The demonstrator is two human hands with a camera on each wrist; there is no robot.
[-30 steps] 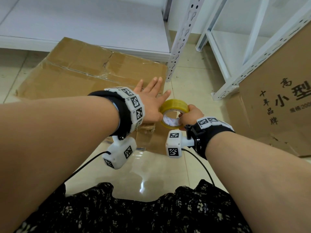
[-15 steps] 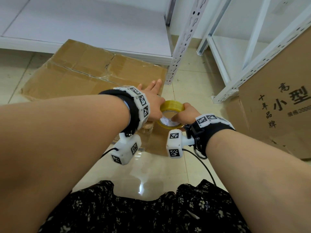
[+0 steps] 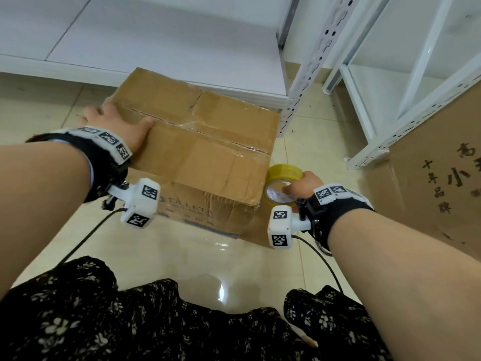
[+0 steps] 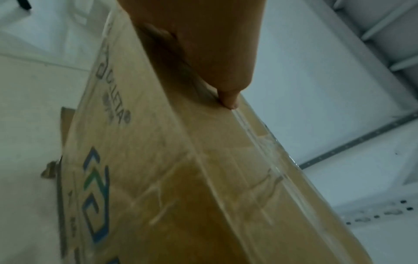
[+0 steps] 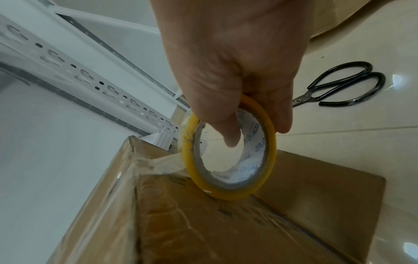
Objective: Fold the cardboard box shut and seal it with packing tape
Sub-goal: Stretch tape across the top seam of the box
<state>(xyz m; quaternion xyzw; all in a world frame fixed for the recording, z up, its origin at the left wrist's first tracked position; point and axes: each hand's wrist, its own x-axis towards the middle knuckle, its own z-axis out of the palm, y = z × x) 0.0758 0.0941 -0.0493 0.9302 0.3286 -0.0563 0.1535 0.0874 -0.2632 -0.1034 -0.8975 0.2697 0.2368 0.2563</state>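
Centre frame, the brown cardboard box (image 3: 197, 142) sits flaps shut on the floor, clear tape along its seam. The left hand (image 3: 117, 123) presses its top, fingers flat; the right hand (image 3: 303, 185) grips the yellow tape roll (image 3: 282, 187) at its right edge, strip uncut.

Cardboard box (image 3: 197, 152): brown, creased, flaps folded shut, standing on the floor at centre, blue print on its near side. Clear tape lies glossy along the top seam. Packing tape roll (image 3: 282, 187): yellowish, white core, held on edge at the box's right end, a clear strip running from it onto the box.
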